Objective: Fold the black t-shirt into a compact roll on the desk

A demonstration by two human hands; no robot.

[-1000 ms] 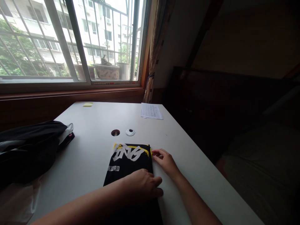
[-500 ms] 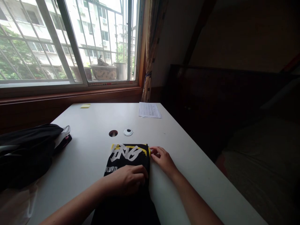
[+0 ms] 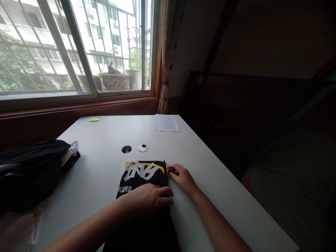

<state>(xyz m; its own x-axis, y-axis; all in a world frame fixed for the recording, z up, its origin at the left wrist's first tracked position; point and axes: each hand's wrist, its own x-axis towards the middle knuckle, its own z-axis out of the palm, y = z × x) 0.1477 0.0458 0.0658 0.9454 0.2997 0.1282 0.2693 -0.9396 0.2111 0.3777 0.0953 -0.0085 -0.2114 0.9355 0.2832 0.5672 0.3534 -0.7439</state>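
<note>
A black shirt with white lettering and a yellow print lies folded into a narrow strip on the white table, its lower part running toward me. My left hand reaches across it, with curled fingers closed at the right edge. Beside the upper right corner, my right hand pinches the edge of the cloth between thumb and fingers. Both fingertips' exact grip is partly hidden.
A heap of dark clothes lies on the table's left side. Beyond the shirt are a round cable hole and its loose cover. Papers and yellow sticky notes lie at the far edge, below a barred window.
My left hand has slid right across the shirt, and its fingers now reach the right edge. My right hand stays at the upper corner.
</note>
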